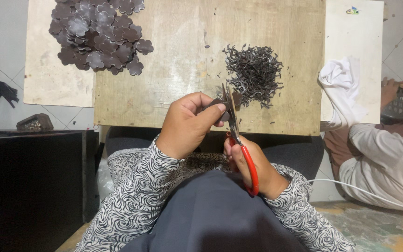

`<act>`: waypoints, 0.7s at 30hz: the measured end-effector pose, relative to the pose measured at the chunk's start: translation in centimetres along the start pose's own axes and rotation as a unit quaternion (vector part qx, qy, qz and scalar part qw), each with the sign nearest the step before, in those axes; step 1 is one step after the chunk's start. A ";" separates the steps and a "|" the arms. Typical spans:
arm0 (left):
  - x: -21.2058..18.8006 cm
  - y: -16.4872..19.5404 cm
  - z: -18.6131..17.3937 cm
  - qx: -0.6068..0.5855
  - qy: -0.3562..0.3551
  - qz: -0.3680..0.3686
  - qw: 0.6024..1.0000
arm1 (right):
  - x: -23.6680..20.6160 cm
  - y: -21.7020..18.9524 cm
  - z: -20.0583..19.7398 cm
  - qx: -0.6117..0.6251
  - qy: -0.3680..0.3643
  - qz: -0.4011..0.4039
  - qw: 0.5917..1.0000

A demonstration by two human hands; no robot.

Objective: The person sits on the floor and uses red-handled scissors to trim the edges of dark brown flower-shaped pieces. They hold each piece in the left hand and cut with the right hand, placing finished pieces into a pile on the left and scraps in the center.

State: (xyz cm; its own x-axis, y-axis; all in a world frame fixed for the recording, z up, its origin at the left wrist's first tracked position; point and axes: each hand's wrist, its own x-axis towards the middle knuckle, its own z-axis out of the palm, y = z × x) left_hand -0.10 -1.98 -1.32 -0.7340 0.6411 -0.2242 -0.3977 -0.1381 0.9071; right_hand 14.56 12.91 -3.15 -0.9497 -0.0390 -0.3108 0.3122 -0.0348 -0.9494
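Observation:
My left hand (pixel 187 123) pinches a small dark flower-shaped piece (pixel 221 103) between thumb and fingers, just above the near edge of a wooden board (pixel 183 56). My right hand (pixel 253 165) grips red-handled scissors (pixel 239 140), whose blades point up and meet the dark piece. A heap of dark flower-shaped cutouts (pixel 99 35) lies at the board's far left. A mound of thin dark curled trimmings (pixel 255 74) sits to the right of the blades.
Another person sits at the right, their hands (pixel 399 88) on a dark device, with a white cloth (pixel 343 88) draped beside them. A black box (pixel 31 182) stands at my left. A white cable (pixel 350 189) runs along the floor.

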 end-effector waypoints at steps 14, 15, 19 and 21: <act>0.2 -0.2 -0.6 0.007 0.000 0.012 1.000 | -0.1 1.0 -0.3 0.003 0.013 -0.017 1.000; 0.2 -0.3 -0.7 0.016 0.006 0.010 1.000 | -0.1 1.0 -0.3 -0.001 0.014 -0.016 1.000; 0.3 -0.3 -1.0 0.035 0.024 0.016 0.999 | -0.1 1.2 -0.3 -0.008 0.023 -0.015 1.000; 0.3 -0.2 -1.0 0.027 0.025 0.015 0.999 | -0.1 1.0 -0.2 0.012 0.014 -0.006 1.000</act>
State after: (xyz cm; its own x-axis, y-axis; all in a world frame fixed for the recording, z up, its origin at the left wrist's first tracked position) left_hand -0.81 -2.50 -1.98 -0.7721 0.5984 -0.2139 -0.3464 -0.1141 0.9311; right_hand 14.94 13.10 -4.13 -0.9534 -0.0098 -0.3017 0.3017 -0.0593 -0.9515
